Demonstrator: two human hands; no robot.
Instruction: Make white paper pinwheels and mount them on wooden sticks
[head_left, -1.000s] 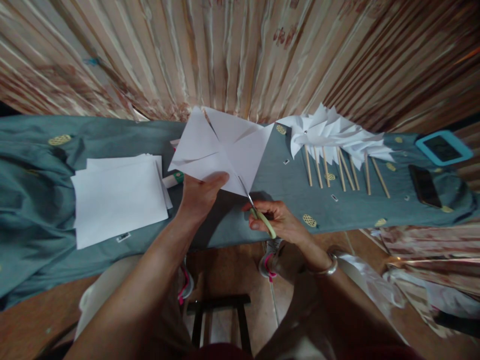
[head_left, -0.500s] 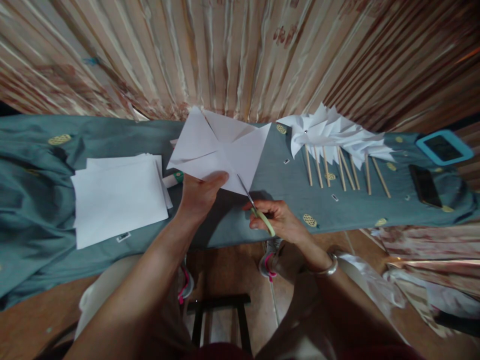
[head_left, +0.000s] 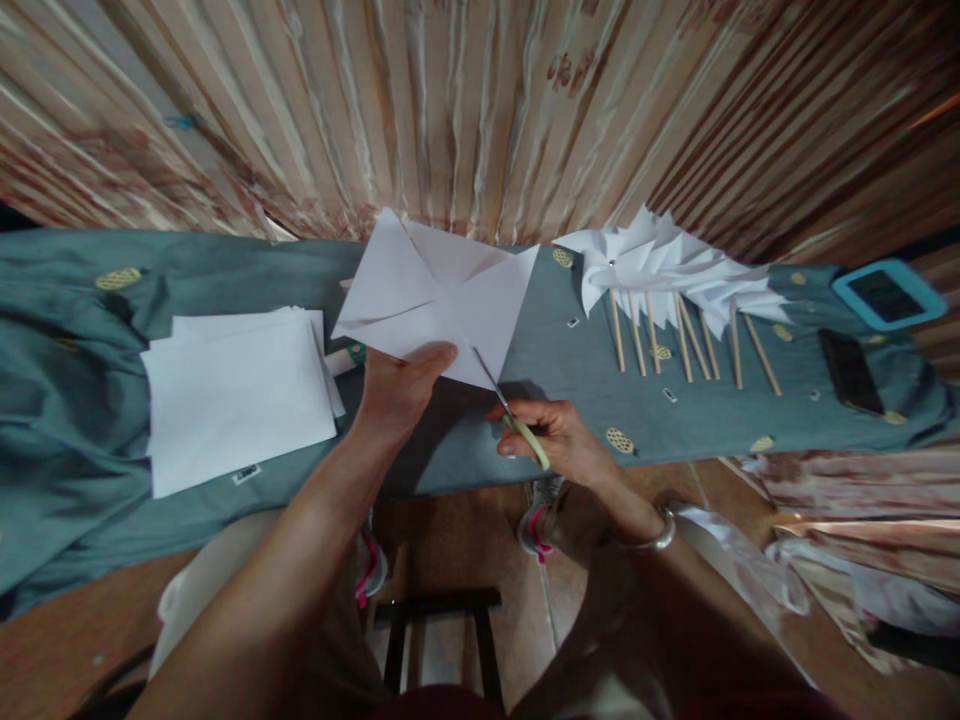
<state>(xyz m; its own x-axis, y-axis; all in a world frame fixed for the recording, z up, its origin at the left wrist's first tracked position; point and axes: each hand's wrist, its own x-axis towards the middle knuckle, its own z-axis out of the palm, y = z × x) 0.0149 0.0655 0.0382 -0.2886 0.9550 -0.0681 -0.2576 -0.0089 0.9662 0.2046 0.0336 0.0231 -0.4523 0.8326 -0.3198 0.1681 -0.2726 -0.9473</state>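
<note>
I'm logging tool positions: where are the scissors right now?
In the head view, the scissors are in the right hand, right of centre, reaching into the near corner of the white sheet held by the left hand.

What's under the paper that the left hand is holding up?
Below the paper you see shadowed cloth; past its left edge, a pale bit and a white-and-green tube peek out. What lies fully beneath is covered, as are most fingers of the left hand.
</note>
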